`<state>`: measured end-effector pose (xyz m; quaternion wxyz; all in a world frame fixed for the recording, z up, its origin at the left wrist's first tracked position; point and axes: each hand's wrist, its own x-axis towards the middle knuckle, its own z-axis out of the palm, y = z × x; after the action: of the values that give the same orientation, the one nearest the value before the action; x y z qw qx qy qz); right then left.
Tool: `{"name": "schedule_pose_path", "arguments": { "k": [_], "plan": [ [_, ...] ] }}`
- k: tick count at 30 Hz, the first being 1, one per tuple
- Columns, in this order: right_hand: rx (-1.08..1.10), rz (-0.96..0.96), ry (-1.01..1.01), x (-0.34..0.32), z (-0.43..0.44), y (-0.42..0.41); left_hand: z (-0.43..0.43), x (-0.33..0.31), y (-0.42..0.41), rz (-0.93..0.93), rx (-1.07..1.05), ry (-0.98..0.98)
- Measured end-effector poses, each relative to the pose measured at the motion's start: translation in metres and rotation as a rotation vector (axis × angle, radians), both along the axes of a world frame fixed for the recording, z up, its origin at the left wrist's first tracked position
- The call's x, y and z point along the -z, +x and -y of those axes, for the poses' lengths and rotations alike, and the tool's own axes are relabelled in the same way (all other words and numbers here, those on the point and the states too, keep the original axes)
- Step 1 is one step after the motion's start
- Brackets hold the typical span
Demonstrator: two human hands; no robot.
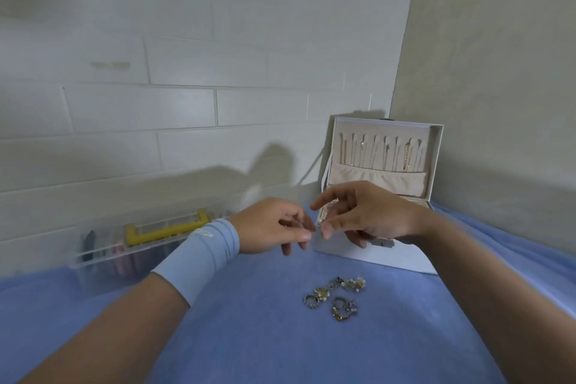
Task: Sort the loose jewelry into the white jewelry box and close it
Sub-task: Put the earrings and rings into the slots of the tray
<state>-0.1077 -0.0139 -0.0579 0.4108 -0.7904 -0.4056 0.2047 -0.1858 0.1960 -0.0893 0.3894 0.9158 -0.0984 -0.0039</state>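
The white jewelry box (386,256) stands open at the back right, its lid (434,162) upright with several necklaces hanging inside. A small pile of loose jewelry (338,296) lies on the blue cloth in front of it. My left hand (274,226) and my right hand (364,212) meet just in front of the box's left corner, fingertips almost touching. Between them they pinch a small pearl-like piece (319,221). My right hand hides most of the box's tray.
A clear plastic organizer (134,246) with a yellow handle sits at the back left against the tiled wall. A plain wall rises on the right behind the box. The blue cloth (265,337) covers the whole surface.
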Motion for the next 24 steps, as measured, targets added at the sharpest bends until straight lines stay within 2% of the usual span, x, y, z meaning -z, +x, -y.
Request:
{"name": "schedule_pose_path", "arguments": {
  "k": [3, 5, 15, 24],
  "plan": [
    [0.089, -0.01, 0.14, -0.015, 0.004, 0.017, 0.013, -0.012, 0.018, 0.152, -0.058, -0.118],
    [0.137, -0.007, 0.205, -0.022, 0.005, 0.028, 0.024, -0.022, 0.03, 0.191, -0.086, -0.179],
    [0.369, 0.032, 0.513, -0.014, 0.015, 0.056, 0.048, -0.043, 0.085, 0.198, -0.118, -0.326],
    [0.47, 0.103, 0.569, -0.005, 0.009, 0.062, 0.05, -0.02, 0.104, 0.189, -0.127, -0.547]
  ]
}}
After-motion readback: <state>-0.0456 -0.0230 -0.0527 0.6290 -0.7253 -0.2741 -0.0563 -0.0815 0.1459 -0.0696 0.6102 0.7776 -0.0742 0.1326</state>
